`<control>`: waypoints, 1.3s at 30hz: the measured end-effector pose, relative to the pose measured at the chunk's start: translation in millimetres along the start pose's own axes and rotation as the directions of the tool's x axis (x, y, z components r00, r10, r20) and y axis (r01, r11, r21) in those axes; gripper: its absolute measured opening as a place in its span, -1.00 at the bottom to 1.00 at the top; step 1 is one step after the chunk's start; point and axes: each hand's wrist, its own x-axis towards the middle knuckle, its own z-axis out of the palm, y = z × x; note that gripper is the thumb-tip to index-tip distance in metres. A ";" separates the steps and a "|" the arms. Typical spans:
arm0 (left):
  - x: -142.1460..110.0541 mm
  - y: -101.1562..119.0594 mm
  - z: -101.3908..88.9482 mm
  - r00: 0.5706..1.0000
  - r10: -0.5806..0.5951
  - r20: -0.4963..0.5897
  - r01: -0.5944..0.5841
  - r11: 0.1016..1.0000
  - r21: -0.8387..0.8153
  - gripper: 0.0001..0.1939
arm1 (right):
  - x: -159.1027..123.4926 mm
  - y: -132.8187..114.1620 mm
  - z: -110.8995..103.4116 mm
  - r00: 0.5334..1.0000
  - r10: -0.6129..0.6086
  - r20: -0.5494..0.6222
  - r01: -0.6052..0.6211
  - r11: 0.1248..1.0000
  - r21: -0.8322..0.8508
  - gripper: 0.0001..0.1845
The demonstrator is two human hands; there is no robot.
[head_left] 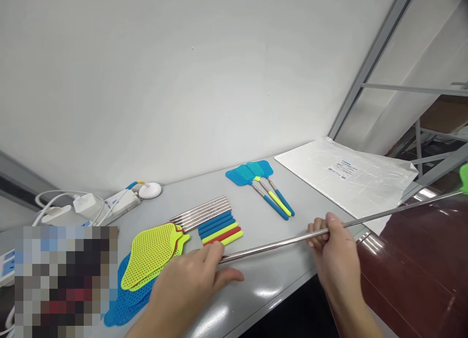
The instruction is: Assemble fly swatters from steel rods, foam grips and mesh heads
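A fly swatter with a long, drawn-out telescopic metal rod (pixel 265 247) slants across the front of the table. My left hand (pixel 192 274) is closed around its near end, thumb stretched out, and covers whatever handle is there. Further along, my right hand (pixel 334 245) grips the rod in a fist. The swatter's green head (pixel 464 178) is cut off by the right edge. Beside my left hand lie loose yellow swatter heads (pixel 151 252) over blue ones (pixel 126 299), a row of metal rods (pixel 204 212), and blue, yellow and red handle grips (pixel 219 228).
Several assembled blue-headed swatters (pixel 258 174) lie toward the wall. A white plastic-wrapped packet (pixel 340 174) covers the table's right end. Power strips with cables (pixel 122 201) and a white round device (pixel 149 190) sit back left. A metal frame (pixel 373 60) rises at right.
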 end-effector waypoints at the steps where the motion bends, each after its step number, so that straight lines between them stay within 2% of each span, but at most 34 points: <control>1: 0.0 4.9 1.1 1.000 0.002 -0.014 -0.002 0.999 -0.033 -0.50 | -6.3 6.1 6.2 0.999 0.021 0.032 -0.021 1.000 -0.016 -0.54; 5: -1.4 15.9 4.6 0.996 -0.040 -0.084 0.034 0.997 -0.062 -0.50 | -26.6 24.8 26.7 0.992 0.055 0.115 -0.045 0.995 -0.084 -0.54; 8: -2.4 13.9 2.5 0.992 -0.071 -0.104 0.065 0.996 -0.053 -0.51 | -30.5 25.2 34.8 0.990 0.027 0.137 -0.016 0.996 -0.084 -0.53; 13: -1.4 10.7 -2.4 0.986 -0.124 -0.111 0.120 0.992 -0.048 -0.48 | -28.7 20.9 44.9 0.991 -0.004 0.136 0.011 0.999 -0.051 -0.54; 16: -1.1 15.7 -2.1 0.987 -0.137 -0.086 0.132 0.989 -0.064 -0.46 | -37.5 28.4 52.6 0.985 0.030 0.169 -0.010 0.993 -0.115 -0.54; 22: -2.5 21.1 -1.4 0.991 -0.124 -0.043 0.119 0.986 -0.115 -0.52 | -58.1 44.8 61.8 0.917 0.171 0.360 -0.033 0.933 -0.360 -0.50; 25: -2.4 13.5 -2.5 0.991 -0.126 -0.053 0.121 0.989 -0.080 -0.59 | -49.0 41.7 57.0 0.874 0.207 0.439 0.027 0.882 -0.471 -0.46; 27: -1.6 8.2 -3.6 0.990 -0.130 -0.049 0.126 0.988 -0.085 -0.63 | -37.7 35.5 51.4 0.873 0.174 0.455 0.083 0.867 -0.491 -0.46; 29: -0.7 4.4 -4.6 0.989 -0.140 -0.040 0.135 0.986 -0.100 -0.64 | -24.7 26.2 46.0 0.909 0.095 0.406 0.087 0.909 -0.408 -0.48; 31: 0.0 2.2 -5.3 0.989 -0.148 -0.026 0.144 0.984 -0.106 -0.65 | -11.1 13.8 42.0 0.945 0.031 0.325 0.046 0.973 -0.224 -0.48; 33: 0.5 1.2 -5.7 0.988 -0.155 -0.006 0.153 0.983 -0.104 -0.65 | 2.8 -0.2 38.7 0.964 0.044 0.263 -0.040 0.999 -0.023 -0.49; 36: 1.5 0.9 -6.0 0.986 -0.164 0.044 0.167 0.981 -0.099 -0.65 | 21.0 -19.3 33.5 0.960 0.145 0.238 -0.201 0.952 0.231 -0.61; 39: 3.4 0.1 -6.0 0.977 -0.172 0.124 0.186 0.976 -0.110 -0.65 | 33.0 -31.9 28.4 0.935 0.191 0.299 -0.304 0.866 0.397 -0.73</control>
